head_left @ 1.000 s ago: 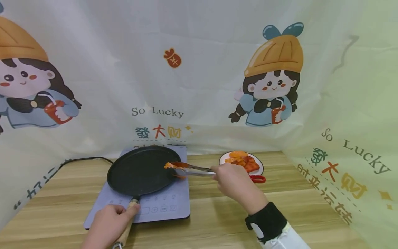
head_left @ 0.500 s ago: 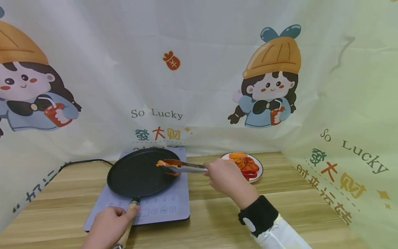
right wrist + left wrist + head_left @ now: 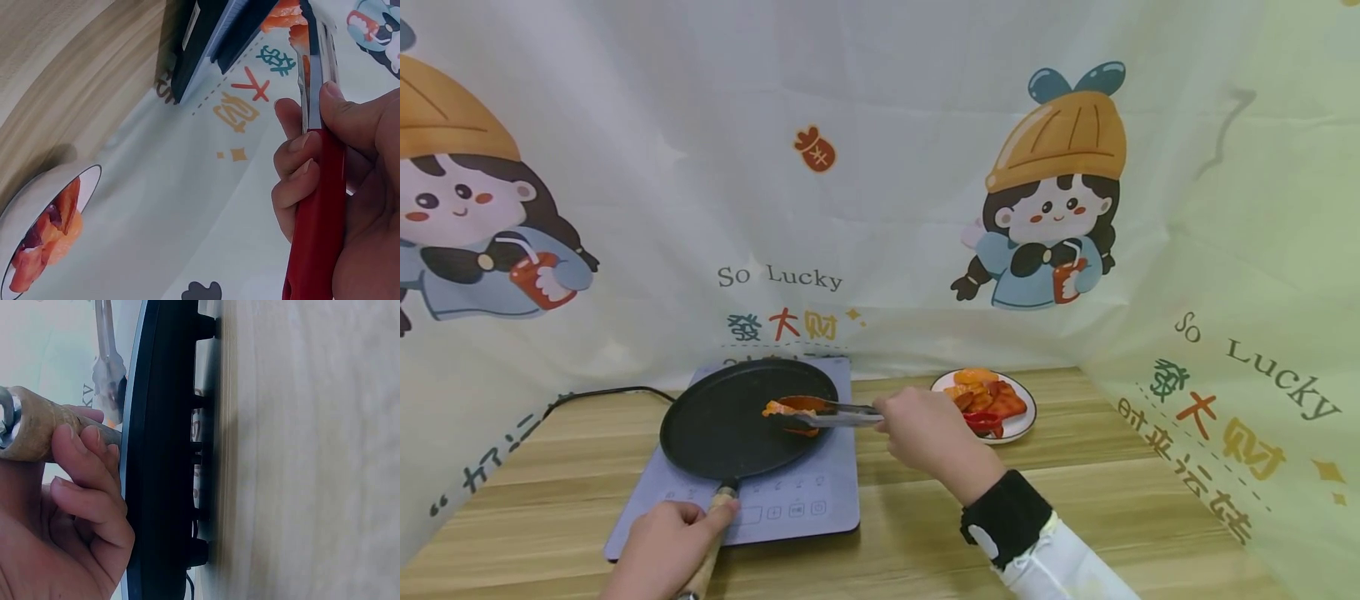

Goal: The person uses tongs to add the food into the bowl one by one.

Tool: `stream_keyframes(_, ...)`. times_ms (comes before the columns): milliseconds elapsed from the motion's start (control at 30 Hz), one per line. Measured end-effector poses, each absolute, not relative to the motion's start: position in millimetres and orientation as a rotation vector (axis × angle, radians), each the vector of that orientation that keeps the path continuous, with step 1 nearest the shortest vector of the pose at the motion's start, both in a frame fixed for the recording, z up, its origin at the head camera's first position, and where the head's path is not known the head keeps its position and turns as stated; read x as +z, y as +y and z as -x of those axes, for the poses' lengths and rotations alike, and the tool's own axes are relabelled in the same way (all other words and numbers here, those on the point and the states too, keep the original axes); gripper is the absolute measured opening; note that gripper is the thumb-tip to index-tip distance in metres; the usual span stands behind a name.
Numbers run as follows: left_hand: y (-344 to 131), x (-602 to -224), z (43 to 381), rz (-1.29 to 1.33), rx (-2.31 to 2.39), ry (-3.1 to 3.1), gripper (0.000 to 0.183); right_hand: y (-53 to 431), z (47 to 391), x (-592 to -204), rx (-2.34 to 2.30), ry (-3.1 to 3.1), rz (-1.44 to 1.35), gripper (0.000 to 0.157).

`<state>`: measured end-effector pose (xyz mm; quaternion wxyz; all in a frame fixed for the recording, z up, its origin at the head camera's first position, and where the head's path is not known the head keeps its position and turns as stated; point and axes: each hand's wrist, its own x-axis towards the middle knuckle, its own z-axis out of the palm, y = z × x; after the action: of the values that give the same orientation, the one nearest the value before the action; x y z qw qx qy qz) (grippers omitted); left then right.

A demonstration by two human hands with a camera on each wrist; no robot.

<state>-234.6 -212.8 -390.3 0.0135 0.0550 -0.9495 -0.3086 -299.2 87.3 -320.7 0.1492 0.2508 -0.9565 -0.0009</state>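
A black flat pan (image 3: 722, 429) sits on a pale induction cooktop (image 3: 831, 492). My left hand (image 3: 670, 542) grips its wooden handle (image 3: 37, 428), fingers curled under the wood in the left wrist view. Metal tongs (image 3: 850, 417) with a red handle (image 3: 317, 212) are held in my right hand (image 3: 925, 437), thumb along one side and fingers wrapped round the other. Between the tong tips is an orange and whitish piece of food (image 3: 781, 408), over the right half of the pan. Whether it touches the pan surface I cannot tell.
Right of the cooktop stands a white plate (image 3: 1028, 417) with several orange and reddish food pieces (image 3: 1003, 404). A black cord (image 3: 610, 390) runs from the cooktop to the left. Printed cloth (image 3: 895, 208) walls in the wooden table (image 3: 917, 517) behind and at the sides.
My right hand has moved left and slightly down, bringing the tongs and the orange piece from the pan's right edge further in over the pan. My left hand keeps its grip on the pan handle.
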Motion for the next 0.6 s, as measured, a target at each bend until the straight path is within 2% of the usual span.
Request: stream_keyframes(600, -212.8, -390.8, 235.4, -0.181, -0.972, -2.971, 0.058, 89.0, 298.0, -322.6, 0.040, -2.808, -0.674, 0.022)
